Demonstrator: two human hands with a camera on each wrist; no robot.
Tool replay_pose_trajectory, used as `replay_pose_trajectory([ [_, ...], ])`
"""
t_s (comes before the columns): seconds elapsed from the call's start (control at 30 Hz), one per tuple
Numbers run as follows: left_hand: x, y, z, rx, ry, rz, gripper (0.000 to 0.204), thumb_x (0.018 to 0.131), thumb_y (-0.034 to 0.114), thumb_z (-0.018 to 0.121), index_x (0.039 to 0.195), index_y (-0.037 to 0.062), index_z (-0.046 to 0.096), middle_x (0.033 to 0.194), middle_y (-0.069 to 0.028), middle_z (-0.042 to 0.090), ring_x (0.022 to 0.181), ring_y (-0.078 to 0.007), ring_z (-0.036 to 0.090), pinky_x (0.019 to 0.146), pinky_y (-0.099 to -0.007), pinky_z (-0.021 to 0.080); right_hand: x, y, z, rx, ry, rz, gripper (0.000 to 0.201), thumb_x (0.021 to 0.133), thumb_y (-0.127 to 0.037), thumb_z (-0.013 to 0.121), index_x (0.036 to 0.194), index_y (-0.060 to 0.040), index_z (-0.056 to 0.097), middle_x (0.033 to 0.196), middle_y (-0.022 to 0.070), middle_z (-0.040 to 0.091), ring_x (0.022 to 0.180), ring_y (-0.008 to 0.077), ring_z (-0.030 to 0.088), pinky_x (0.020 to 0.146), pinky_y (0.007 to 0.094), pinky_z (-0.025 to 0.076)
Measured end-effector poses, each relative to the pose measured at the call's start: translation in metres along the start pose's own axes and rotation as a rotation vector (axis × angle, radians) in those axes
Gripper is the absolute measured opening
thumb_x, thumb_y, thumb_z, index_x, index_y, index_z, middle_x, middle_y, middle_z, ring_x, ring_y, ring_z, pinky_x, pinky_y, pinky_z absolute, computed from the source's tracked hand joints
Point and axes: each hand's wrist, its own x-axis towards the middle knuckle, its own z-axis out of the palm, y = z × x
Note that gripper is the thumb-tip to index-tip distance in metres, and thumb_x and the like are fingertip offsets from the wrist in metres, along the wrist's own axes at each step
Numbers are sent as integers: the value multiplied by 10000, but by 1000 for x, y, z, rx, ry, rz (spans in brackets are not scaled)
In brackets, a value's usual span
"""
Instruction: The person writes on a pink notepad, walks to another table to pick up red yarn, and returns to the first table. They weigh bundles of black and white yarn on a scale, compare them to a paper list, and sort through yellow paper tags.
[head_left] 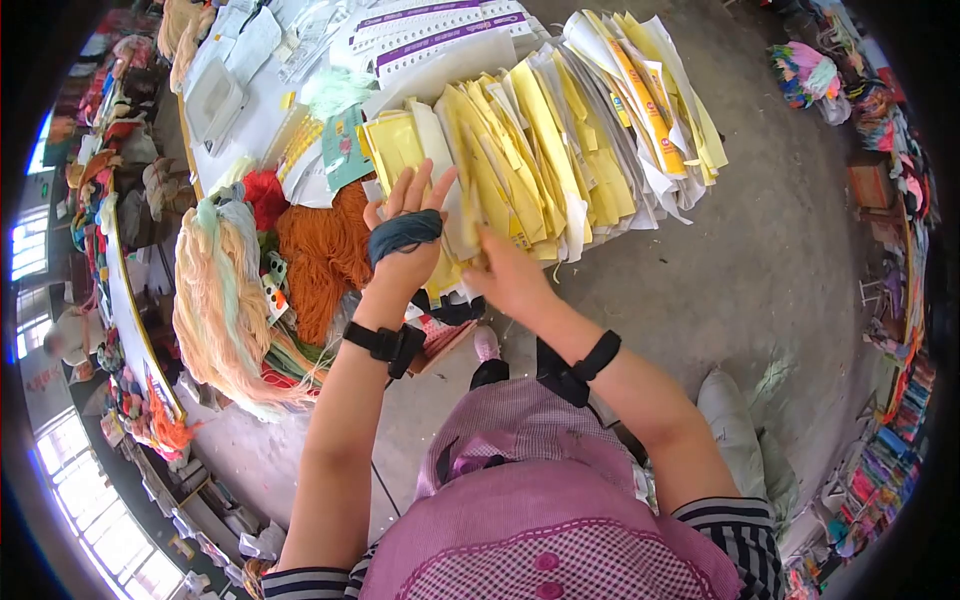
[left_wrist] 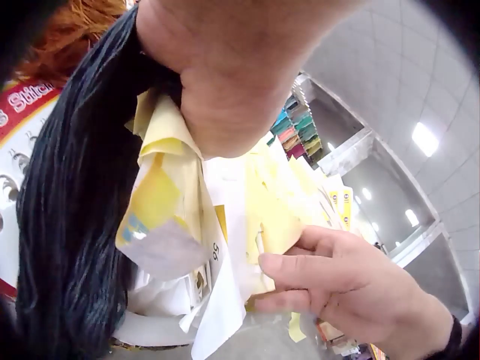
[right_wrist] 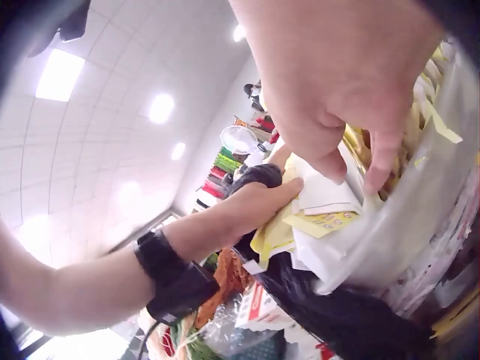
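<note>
My left hand (head_left: 408,200) is raised with its fingers straight against a row of yellow paper packets (head_left: 530,150). A skein of dark blue yarn (head_left: 404,233) is looped round its palm; the same dark yarn (left_wrist: 67,225) hangs close to the left wrist camera. Just to the right, my right hand (head_left: 503,272) reaches into the packets. In the left wrist view the right hand (left_wrist: 330,281) pinches one yellow packet (left_wrist: 274,225) between thumb and fingers. From the right wrist, the right hand's fingers (right_wrist: 337,161) curl into the papers (right_wrist: 322,199).
Orange yarn (head_left: 325,255) and a pale peach and green skein (head_left: 220,300) lie left of the packets. White labelled packs (head_left: 430,30) sit at the table's far end. Grey concrete floor (head_left: 780,250) lies to the right, with coloured goods (head_left: 900,180) along its edge.
</note>
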Motion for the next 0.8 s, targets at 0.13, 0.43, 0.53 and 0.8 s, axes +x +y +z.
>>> replay_pose_trajectory([
  [0.13,8,11,-18,-190,199,30,358,906,110,519,1239,214,599,1401,4,524,1345,-214,402,1020,-467,227,-2,0,31,-94,105,-245,555,803,-197,707,1264,6,474,1118,230,567,1045,396,555,850,452,480],
  [0.43,17,4,-4,-63,-133,242,193,816,269,663,985,176,655,1131,47,654,1289,-221,446,1024,-534,224,-10,14,-2,-219,52,-362,633,812,-202,700,1333,22,420,1284,232,505,1167,426,478,1008,474,392],
  [0.53,9,7,-4,-6,-131,198,215,818,299,657,999,184,671,1133,35,651,1283,-220,450,1022,-549,215,-7,16,-12,-205,413,-262,608,804,-169,691,1321,19,431,1304,229,500,1175,436,464,1022,478,368],
  [0.8,5,7,-11,-48,-83,113,273,854,362,647,1091,228,672,1132,-1,610,1236,-213,461,977,-553,225,-2,2,5,-73,-45,-192,421,825,-157,651,1177,19,503,1107,201,580,1060,436,517,892,486,435],
])
